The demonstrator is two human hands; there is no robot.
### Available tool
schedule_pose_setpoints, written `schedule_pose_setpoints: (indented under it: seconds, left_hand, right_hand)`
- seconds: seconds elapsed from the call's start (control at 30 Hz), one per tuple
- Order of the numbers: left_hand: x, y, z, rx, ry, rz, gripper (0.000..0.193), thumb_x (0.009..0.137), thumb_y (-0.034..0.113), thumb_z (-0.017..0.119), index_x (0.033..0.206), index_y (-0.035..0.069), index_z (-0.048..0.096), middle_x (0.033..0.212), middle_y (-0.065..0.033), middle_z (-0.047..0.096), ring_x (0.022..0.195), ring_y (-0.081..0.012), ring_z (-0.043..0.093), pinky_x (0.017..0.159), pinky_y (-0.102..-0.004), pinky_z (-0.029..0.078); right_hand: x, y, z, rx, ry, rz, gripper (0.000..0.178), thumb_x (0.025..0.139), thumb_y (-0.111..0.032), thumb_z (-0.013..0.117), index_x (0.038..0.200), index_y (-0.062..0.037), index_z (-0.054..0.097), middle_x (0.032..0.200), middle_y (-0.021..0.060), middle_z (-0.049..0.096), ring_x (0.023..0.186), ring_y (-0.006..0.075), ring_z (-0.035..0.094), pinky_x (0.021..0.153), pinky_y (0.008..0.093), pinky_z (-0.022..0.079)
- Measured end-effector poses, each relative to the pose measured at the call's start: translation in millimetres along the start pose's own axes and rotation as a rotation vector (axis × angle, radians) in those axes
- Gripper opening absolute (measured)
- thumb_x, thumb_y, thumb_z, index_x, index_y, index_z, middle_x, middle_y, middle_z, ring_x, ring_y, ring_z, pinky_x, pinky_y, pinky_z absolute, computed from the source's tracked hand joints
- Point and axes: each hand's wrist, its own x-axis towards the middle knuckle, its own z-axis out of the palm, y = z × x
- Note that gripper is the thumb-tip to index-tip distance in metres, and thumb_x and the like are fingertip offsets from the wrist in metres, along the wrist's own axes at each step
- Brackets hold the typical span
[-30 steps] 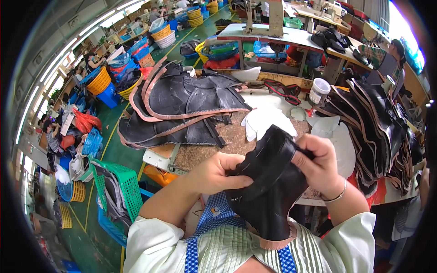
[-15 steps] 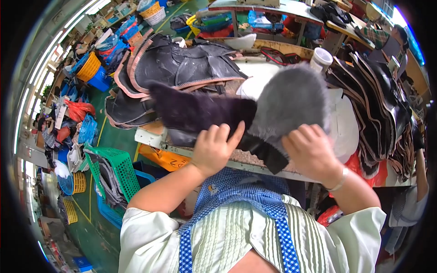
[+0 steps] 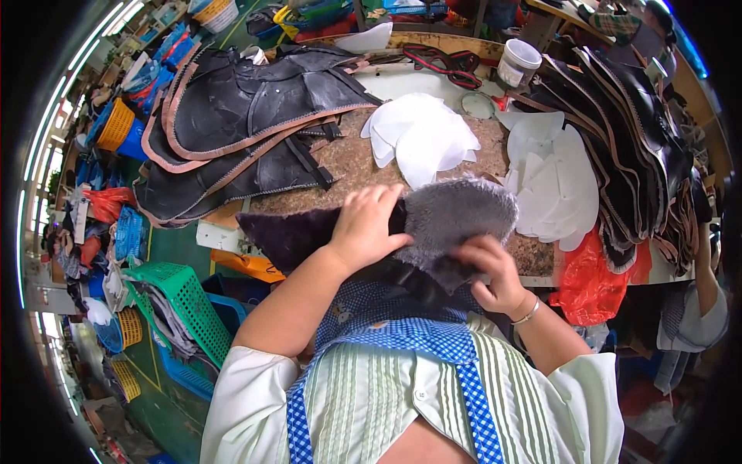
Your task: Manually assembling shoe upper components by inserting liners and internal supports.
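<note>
A furry lining piece (image 3: 462,213) lies across the near edge of the bench, in front of my body. Its right part is a rounded grey pile, its left part a dark purplish pile, with a smooth black strip hanging below. My left hand (image 3: 366,228) grips it near the join of the two colours, fingers together and thumb stretched toward the grey part. My right hand (image 3: 495,274) is closed on the lower right edge of the grey part, its fingertips partly lost in the pile. White thin cut pieces (image 3: 421,135) lie fanned just beyond it.
Black pieces with pinkish edges (image 3: 263,100) are heaped at the left; more black pieces (image 3: 638,139) hang in a stack at the right. Beside these are white sheets (image 3: 553,174), a white tub (image 3: 519,63) and a red bag (image 3: 591,278). A green basket (image 3: 182,305) stands at lower left.
The furry piece has come down and toward me, its grey part no longer standing up. My right hand has moved lower on its edge. The white cut pieces behind are now uncovered.
</note>
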Motion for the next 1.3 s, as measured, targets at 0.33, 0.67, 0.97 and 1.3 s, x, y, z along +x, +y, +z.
schedule_pose_setpoints:
  seconds: [0.33,0.67,0.97,1.3]
  left_hand:
    - [-2,23,12,0.093,0.101,-0.026,0.065,0.062,0.016,0.086,0.118,0.002,0.054,0.110,-0.0124,0.052,0.108,-0.0308,0.052,0.092,-0.0421,0.043]
    - [-7,1,17,-0.118,0.105,0.213,0.030,0.065,-0.004,0.061,0.091,0.008,0.057,0.088,-0.0086,0.061,0.087,-0.0287,0.059,0.082,-0.0376,0.042]
    - [-21,11,-5,-0.040,-0.086,-0.065,0.036,0.078,0.028,0.077,0.093,0.004,0.056,0.087,-0.0139,0.058,0.076,-0.0364,0.064,0.065,-0.0444,0.051]
    - [-22,1,17,0.115,-0.075,-0.095,0.044,0.074,0.042,0.078,0.086,0.005,0.057,0.086,-0.0103,0.057,0.071,-0.0337,0.065,0.061,-0.0422,0.052]
  right_hand:
    - [-7,16,16,-0.638,0.675,0.078,0.075,0.066,-0.001,0.080,0.133,0.0018,0.045,0.122,0.0220,0.052,0.105,0.0400,0.055,0.091,0.0445,0.047]
    - [11,-17,4,-0.372,0.037,-0.120,0.022,0.070,-0.007,0.062,0.091,0.0004,0.061,0.125,0.0228,0.056,0.119,0.0389,0.055,0.095,0.0452,0.049]
    - [11,9,-1,-0.001,0.217,0.286,0.025,0.073,0.005,0.075,0.082,-0.0006,0.052,0.122,0.0173,0.064,0.103,0.0277,0.065,0.085,0.0337,0.051]
    - [-1,22,33,-0.079,0.603,0.409,0.044,0.078,-0.001,0.077,0.116,-0.0023,0.056,0.093,0.0085,0.066,0.084,0.0147,0.063,0.075,0.0293,0.051]
